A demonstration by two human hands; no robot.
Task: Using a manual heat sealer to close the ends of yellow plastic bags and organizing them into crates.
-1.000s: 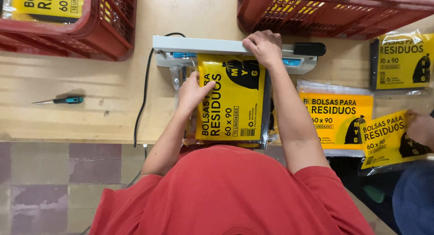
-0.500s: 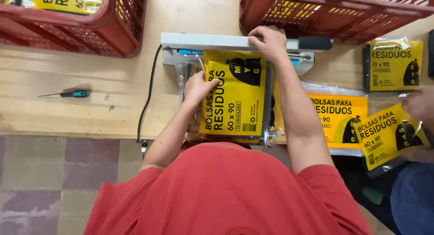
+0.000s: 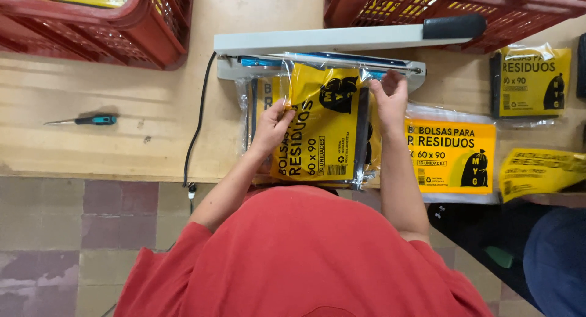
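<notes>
Both hands, the left hand (image 3: 273, 126) and right hand (image 3: 389, 97), pinch the yellow packet (image 3: 323, 131) at the sealer (image 3: 329, 45), 12 o'clock on the tabletop (image 3: 122, 146)

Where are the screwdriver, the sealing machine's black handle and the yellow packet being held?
screwdriver (image 3: 97, 119), head view, teal grip.
black handle (image 3: 455, 25), head view, its middle.
yellow packet (image 3: 323, 131), head view, label centre.

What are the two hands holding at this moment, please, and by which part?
Both hold the yellow-labelled clear packet: the left hand pinches its left edge near the top, and the right hand grips its upper right corner, below the sealer.
</notes>
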